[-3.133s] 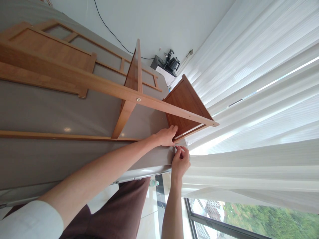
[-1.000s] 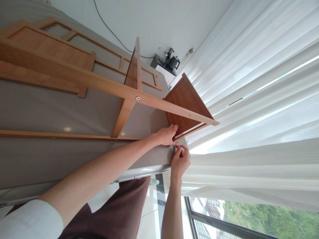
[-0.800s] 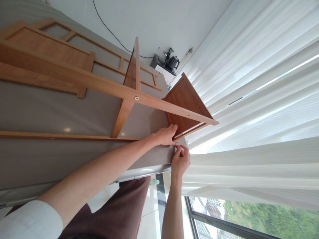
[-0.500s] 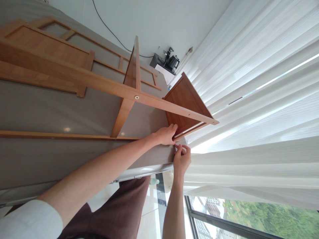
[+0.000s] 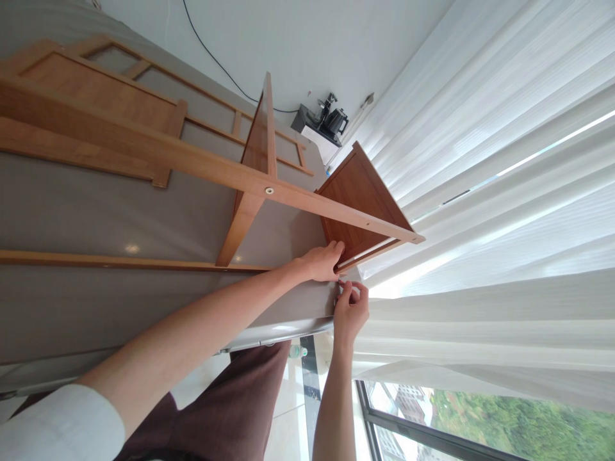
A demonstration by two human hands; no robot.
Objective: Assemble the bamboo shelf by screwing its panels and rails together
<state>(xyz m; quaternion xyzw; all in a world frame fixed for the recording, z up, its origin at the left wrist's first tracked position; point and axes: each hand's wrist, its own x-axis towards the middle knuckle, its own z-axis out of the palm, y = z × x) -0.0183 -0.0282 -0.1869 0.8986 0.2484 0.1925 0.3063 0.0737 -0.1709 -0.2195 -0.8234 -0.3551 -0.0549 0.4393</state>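
A partly joined wooden shelf frame [image 5: 312, 203] lies on its side on a grey surface, with a board [image 5: 250, 205] across its middle and an end panel [image 5: 358, 192] at the right. My left hand [image 5: 324, 261] is closed around the near lower corner of this frame, beside the end panel. Just below and to the right, my right hand [image 5: 352, 304] pinches close to the same corner. Whatever sits between its fingertips is too small to make out. The near side rail [image 5: 144, 260] runs along the surface, partly behind my left forearm.
A loose wooden panel [image 5: 110, 96] and a slatted wooden frame [image 5: 192, 93] lie at the back left. Beyond the end panel stands a black kettle [image 5: 335, 121] on a small stand. White curtains [image 5: 504, 166] hang close on the right. A bottle [image 5: 298, 351] is on the floor.
Both hands stay at the frame's corner, with the right hand's pinch nearly unchanged. The whole view has shifted slightly; nothing has clearly been let go or taken up.
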